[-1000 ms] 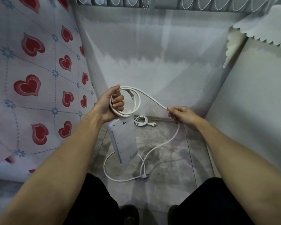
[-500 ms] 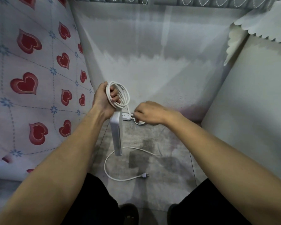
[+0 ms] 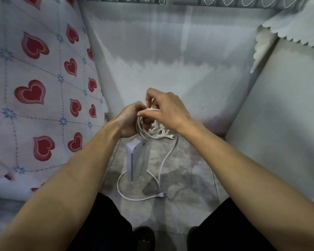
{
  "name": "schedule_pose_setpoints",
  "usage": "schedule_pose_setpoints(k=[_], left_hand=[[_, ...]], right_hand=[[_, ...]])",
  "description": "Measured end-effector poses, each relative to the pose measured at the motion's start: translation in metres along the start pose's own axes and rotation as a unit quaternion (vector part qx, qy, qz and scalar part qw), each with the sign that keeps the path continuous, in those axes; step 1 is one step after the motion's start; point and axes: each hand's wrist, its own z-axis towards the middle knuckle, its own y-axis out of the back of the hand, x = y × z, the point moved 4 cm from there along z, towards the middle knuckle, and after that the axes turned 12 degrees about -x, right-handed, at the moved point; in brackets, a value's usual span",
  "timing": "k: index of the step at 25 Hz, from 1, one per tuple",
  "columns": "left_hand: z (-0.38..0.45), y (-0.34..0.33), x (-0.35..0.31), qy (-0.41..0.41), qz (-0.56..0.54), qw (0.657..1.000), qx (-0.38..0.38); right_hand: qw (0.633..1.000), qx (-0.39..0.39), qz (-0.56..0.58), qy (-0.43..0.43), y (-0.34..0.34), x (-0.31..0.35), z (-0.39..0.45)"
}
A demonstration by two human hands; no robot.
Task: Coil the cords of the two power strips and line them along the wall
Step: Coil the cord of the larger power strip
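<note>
White cord (image 3: 143, 130) loops sit clenched in both hands' grip, left hand (image 3: 130, 120) and right hand (image 3: 168, 111); one strip (image 3: 137, 158) hangs.

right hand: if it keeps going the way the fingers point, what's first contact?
Probably the left hand: the right hand points leftward across the cord loops held there. Depth is unclear, so it may pass just above it.

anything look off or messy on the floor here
Only the unfinished cord: a loose loop trails from the coil in the left hand across the floor, ending in its plug. The other coiled cord lies tidy by the wall. No damage shows.
</note>
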Motion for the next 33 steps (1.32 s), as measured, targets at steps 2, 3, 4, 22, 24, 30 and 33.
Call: schedule_pose_setpoints(k=[2,3,4,22,24,30,33], left_hand=[[-0.004,-0.007,0.003,0.031,0.017,0.998,0.058],[-0.006,-0.009,0.003,0.04,0.023,0.996,0.079],[-0.006,-0.01,0.004,0.043,0.029,0.995,0.09],[-0.006,0.024,-0.031,-0.101,-0.287,0.952,0.025],[-0.001,0.036,-0.033,-0.115,-0.333,0.935,-0.027],[0.003,0.035,-0.032,-0.16,-0.273,0.941,-0.117],[0.003,0.031,-0.033,-0.171,-0.214,0.952,-0.132]], right_hand=[[0.999,-0.022,-0.012,-0.041,0.002,-0.013,0.0],[0.997,-0.021,-0.016,-0.067,0.002,-0.02,0.0],[0.996,-0.013,-0.007,-0.093,0.002,-0.03,-0.001],[0.902,0.002,0.171,-0.396,-0.004,-0.176,-0.059],[0.899,-0.013,0.195,-0.393,-0.002,-0.175,-0.057],[0.97,0.078,0.113,-0.201,-0.001,-0.127,-0.032],[0.978,0.135,0.108,-0.117,-0.002,-0.074,-0.015]])
